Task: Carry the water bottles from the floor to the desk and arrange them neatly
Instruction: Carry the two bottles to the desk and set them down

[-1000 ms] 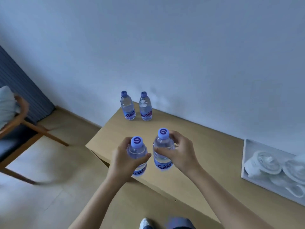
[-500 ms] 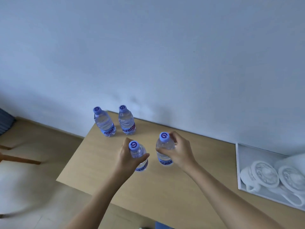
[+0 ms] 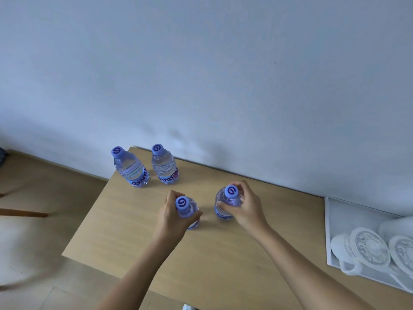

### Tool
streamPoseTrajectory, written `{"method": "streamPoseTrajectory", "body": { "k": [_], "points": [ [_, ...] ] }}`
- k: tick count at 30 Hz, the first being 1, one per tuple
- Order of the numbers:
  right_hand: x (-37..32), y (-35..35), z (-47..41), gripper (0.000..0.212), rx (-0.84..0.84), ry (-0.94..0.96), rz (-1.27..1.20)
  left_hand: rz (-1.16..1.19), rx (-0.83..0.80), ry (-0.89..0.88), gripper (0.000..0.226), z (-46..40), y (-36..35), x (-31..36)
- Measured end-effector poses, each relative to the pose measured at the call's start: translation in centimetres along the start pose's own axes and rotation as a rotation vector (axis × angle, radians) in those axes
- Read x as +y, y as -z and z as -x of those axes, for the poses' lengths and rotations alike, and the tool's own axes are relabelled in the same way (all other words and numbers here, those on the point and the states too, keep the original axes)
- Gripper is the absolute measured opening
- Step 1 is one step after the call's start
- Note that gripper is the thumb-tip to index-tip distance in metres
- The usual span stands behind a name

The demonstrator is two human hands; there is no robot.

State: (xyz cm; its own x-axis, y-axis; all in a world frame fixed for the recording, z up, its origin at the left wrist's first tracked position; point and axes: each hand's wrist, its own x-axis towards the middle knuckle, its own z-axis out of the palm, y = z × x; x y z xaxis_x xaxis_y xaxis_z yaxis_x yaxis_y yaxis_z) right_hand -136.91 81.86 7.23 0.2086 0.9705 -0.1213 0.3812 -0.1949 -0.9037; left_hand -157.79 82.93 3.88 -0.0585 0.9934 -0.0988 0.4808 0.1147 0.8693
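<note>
Two water bottles are in the person's grip over the middle of the tabletop [image 3: 223,265]. The left bottle [image 3: 188,211] is held by the left hand [image 3: 173,217], whose fingers and thumb curl round its shoulder just under the blue cap. The right bottle [image 3: 225,203] is held by the right hand [image 3: 244,209] in the same way, fingers wrapped round the neck and upper body, thumb across the front. Both stand upright and a little apart from each other; whether their bases touch the wood cannot be told, since the hands hide most of them.

Farther back, near the wall [image 3: 201,74] and at the left corner of the tabletop, two more bottles stand upright and side by side, nearly touching: the far left bottle [image 3: 130,167] and the far right bottle [image 3: 165,167]. All four hold clear water, are capped in blue and carry a blue label low on the body.

At the right end of the tabletop lies a white tray [image 3: 330,220]. In it sit white cups [image 3: 345,247] with patterned lids [image 3: 369,246], crowded together; what is inside them cannot be seen.

To the left, beyond the table's edge, is a wooden floor [image 3: 44,186].
</note>
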Motion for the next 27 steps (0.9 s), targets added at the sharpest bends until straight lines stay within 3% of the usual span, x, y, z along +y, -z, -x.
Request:
{"method": "streamPoseTrajectory", "body": {
  "k": [4,10,15,27],
  "points": [
    [0.0,-0.2,-0.1,0.045,-0.032,0.005,0.015,-0.017,0.007,-0.013,0.068,0.5,-0.1,0.2],
    [0.0,0.0,-0.1,0.045,-0.087,-0.012,0.008,0.023,-0.039,-0.002,0.064,0.4,0.3,0.8],
    [-0.3,0.5,0.3,0.07,-0.134,-0.064,0.013,0.069,-0.053,-0.004,0.059,0.7,1.3,1.5],
    [-1.3,1.7,6.1,0.081,0.07,-0.078,0.028,0.125,-0.09,-0.095,0.057,3.0,4.9,2.1]
  ]
}}
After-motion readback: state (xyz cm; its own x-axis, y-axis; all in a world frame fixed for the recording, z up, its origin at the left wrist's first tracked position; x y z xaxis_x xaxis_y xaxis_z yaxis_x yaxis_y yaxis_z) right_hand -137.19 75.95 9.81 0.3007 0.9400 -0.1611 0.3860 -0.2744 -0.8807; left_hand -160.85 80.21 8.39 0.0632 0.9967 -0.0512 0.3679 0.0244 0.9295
